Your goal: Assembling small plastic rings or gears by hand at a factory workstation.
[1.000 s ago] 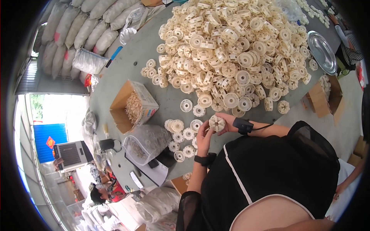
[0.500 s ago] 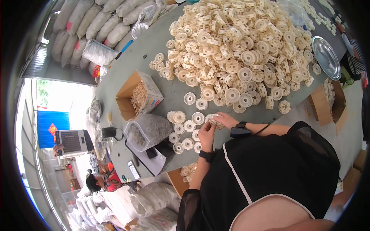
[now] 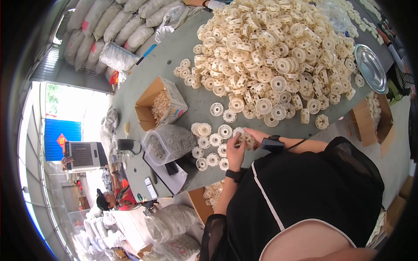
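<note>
Close to the table's near edge, my left hand (image 3: 235, 151) and my right hand (image 3: 257, 136) are closed together around a cream plastic wheel (image 3: 244, 137). The left fingers pinch its near left side, and the right hand grips it from the right. Whether one piece or a small stack is held, I cannot tell, as the fingers partly cover it. Just left of my hands, several loose wheels (image 3: 215, 139) lie flat in rough rows. A big heap of similar wheels (image 3: 278, 56) rises beyond them.
Left on the table (image 3: 130, 126) stand an open carton (image 3: 146, 102) of small tan pieces and a clear plastic tub (image 3: 174, 143) of small grey parts. A metal dish (image 3: 370, 68) lies at the far right edge. Full sacks (image 3: 109, 30) are stacked behind; another person (image 3: 117, 199) is at left.
My hands have spread slightly around the wheel, and more of its face shows now. The whole view has shifted a little. At the far edge, a person's arm has come into view.
</note>
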{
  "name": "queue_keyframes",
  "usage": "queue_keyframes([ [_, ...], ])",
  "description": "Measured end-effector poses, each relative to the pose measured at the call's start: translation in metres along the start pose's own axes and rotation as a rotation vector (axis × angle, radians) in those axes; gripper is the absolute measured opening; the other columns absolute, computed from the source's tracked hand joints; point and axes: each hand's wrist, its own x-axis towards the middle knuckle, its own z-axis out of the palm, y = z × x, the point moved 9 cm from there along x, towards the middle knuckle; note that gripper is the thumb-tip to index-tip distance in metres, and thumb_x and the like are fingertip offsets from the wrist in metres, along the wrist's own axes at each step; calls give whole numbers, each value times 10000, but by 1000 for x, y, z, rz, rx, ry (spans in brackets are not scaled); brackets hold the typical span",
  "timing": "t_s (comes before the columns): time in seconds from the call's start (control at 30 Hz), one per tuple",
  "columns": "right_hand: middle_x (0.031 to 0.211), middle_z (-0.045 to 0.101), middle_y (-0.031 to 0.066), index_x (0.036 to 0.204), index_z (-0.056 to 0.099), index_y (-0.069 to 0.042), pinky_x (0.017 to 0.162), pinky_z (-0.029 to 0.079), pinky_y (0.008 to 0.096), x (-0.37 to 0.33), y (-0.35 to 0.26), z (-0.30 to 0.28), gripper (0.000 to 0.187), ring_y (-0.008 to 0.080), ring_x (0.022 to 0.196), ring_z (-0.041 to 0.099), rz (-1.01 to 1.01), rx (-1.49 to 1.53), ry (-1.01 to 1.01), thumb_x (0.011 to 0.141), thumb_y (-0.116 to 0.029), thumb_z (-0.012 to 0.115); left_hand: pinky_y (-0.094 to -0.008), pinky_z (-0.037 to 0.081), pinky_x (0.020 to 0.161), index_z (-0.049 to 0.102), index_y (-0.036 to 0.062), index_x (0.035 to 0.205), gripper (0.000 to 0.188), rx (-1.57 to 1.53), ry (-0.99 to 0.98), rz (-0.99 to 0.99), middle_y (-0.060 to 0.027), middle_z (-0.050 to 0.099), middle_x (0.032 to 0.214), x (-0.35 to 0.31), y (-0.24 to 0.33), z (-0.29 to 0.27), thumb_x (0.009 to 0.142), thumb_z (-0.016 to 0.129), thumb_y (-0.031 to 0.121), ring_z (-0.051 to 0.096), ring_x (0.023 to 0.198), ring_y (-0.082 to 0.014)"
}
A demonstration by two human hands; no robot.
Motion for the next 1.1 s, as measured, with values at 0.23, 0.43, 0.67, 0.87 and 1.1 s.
queue_keyframes([
  [0.23,706,572,71,972,519,-91,463,431,273,11,20,1,561,173,562,560,78,-42,-96,785,-568,291,-258,458,670,530,14,1023,330,140,31,100,-85,572,889,-1,26,-10,699,582,40,560,780,-151],
  [0.43,897,552,76,980,509,-104,551,485,347,4,23,24,454,177,785,558,122,242,-93,784,-495,387,-272,442,658,500,-12,1001,371,-94,39,-120,-121,554,813,-16,-16,-12,657,605,78,549,732,-169],
  [0.67,796,558,-28,954,500,-186,515,409,258,24,45,-11,323,99,621,521,29,154,100,812,-425,334,-293,434,674,462,6,903,293,-19,71,-184,-125,528,817,-17,-27,4,630,552,61,536,752,-206],
  [0.87,781,527,33,1005,487,-137,458,401,285,-1,14,8,409,163,607,520,39,-68,105,772,-467,427,-273,426,684,366,-20,1062,487,-381,130,-323,-126,517,859,-22,-68,2,617,558,28,506,788,-164],
  [1.1,759,550,22,952,511,-174,540,405,315,-5,28,19,412,154,639,520,158,149,25,782,-521,367,-289,437,716,516,2,990,355,-174,-1,-111,-128,530,915,-28,-16,-11,638,561,23,533,817,-205],
])
